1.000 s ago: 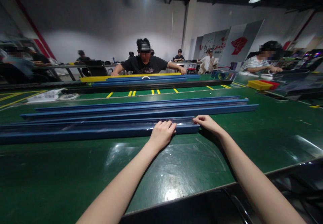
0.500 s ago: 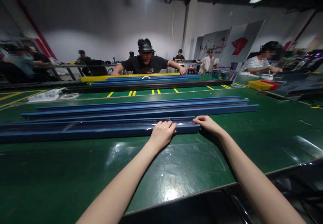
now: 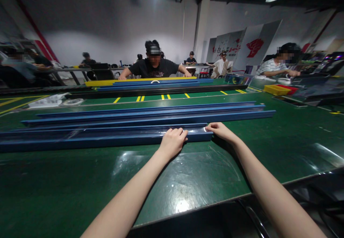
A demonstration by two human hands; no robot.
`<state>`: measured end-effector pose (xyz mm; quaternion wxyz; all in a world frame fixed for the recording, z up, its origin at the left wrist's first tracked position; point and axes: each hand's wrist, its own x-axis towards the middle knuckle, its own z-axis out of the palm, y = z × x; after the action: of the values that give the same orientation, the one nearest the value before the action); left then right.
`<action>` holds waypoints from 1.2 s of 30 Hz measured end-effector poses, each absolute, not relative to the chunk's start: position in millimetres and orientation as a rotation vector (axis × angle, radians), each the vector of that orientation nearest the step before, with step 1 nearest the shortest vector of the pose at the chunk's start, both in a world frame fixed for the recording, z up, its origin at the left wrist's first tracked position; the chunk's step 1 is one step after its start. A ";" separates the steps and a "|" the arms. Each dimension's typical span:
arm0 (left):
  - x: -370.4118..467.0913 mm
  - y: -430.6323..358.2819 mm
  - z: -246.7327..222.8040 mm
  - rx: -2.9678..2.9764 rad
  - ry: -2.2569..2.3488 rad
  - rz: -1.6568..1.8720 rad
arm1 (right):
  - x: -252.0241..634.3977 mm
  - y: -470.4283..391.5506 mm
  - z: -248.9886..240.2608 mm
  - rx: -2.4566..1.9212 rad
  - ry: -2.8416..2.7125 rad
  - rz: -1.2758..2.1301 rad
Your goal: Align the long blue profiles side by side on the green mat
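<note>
A long blue channel (image 3: 107,142) with raised side walls lies across the table in front of me, its right end near my hands. Clear plastic film (image 3: 139,132) shines inside its trough. My left hand (image 3: 174,141) is curled over the near wall close to the right end, fingertips down in the trough on the film. At the end of the channel, my right hand (image 3: 218,129) has thumb and fingers pinched together on what looks like the end of the film; the fingers partly hide it.
More blue channels (image 3: 161,115) lie parallel just beyond. Farther back are a black rail (image 3: 172,89), a yellow bar (image 3: 107,83) under a co-worker's hands, and a white ring (image 3: 155,82). Yellow and red trays (image 3: 276,90) stand at the right. The table edge (image 3: 193,209) is close to me.
My hands stay almost in place. Bright reflections on the film inside the channel have shifted. Across the table, the co-worker's hand on the right has moved slightly left along the yellow bar.
</note>
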<state>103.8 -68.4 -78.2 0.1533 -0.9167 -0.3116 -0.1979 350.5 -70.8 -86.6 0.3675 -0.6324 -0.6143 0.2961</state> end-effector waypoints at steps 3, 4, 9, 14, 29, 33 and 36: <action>103.8 -68.9 -77.8 -2.621 -0.894 -0.566 | 351.1 -70.7 -86.3 -1.640 -1.588 0.762; 103.9 -68.9 -77.8 -2.619 -0.895 -0.565 | 351.4 -70.9 -86.2 -1.654 -1.590 0.762; 103.8 -68.6 -78.3 -2.617 -0.895 -0.572 | 352.3 -72.0 -85.2 -1.715 -1.598 0.752; 104.0 -67.8 -79.0 -2.620 -0.898 -0.574 | 351.4 -73.0 -83.3 -1.720 -1.613 0.742; 103.0 -69.0 -76.5 -2.640 -0.920 -0.562 | 347.3 -76.9 -78.5 -1.758 -1.631 0.722; 102.6 -68.8 -76.4 -2.642 -0.921 -0.562 | 345.4 -78.3 -76.1 -1.755 -1.628 0.747; 102.6 -68.6 -76.8 -2.638 -0.918 -0.564 | 344.9 -78.7 -75.0 -1.754 -1.638 0.759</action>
<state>102.6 -68.6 -76.8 0.1453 -0.9159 -0.3187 -0.1959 344.9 -78.7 -75.0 0.3072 -0.6632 -0.6193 0.2868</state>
